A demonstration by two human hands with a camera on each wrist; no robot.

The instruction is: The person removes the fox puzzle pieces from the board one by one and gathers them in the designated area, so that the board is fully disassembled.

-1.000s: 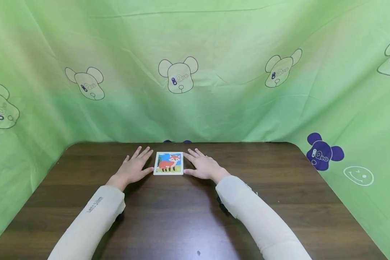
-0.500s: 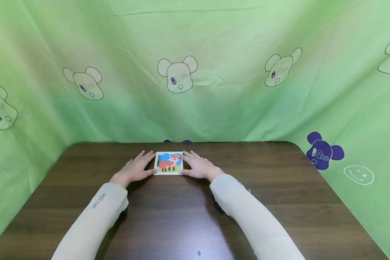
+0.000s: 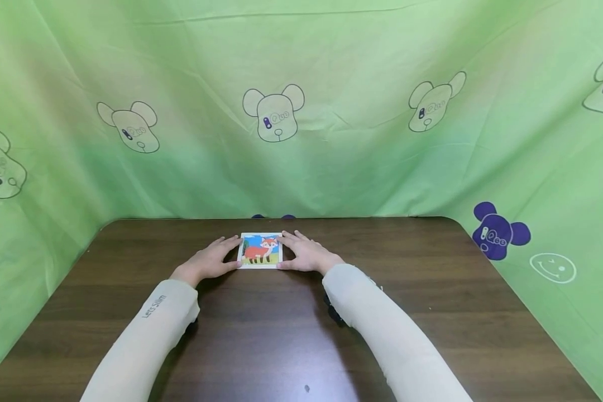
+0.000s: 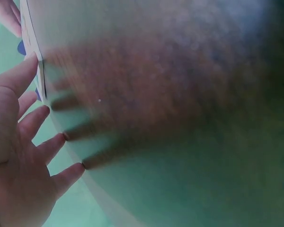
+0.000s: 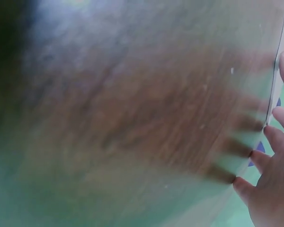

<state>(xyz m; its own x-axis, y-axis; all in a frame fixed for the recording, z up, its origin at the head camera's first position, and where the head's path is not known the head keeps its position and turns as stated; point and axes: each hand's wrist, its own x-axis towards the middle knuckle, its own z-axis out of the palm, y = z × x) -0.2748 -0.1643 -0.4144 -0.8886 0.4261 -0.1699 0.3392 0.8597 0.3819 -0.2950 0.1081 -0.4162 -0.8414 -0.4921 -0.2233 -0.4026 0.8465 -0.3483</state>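
Note:
A square, white-rimmed picture board [image 3: 260, 250] with an orange fox on it lies flat near the table's far edge, between both hands. My left hand [image 3: 208, 262] touches its left side with thumb and index finger, the fingers spread and fairly straight. On the opposite side, my right hand [image 3: 306, 255] touches the right rim, its thumb near the front corner and a fingertip over the upper rim. The left wrist view shows the board's thin edge [image 4: 40, 71] by the left thumb; other fingertips meet the tabletop. In the right wrist view, the right hand [image 5: 274, 189] is partly cut off.
The dark brown wooden table [image 3: 261, 335] spreads in front of and around the hands. Behind it hangs a green curtain [image 3: 331, 167] printed with bear heads, meeting the table's far edge. A small pale speck [image 3: 307, 388] lies near the front.
Both hands have moved inward, from beside the board to touching its left and right sides. The board has stayed in about the same place.

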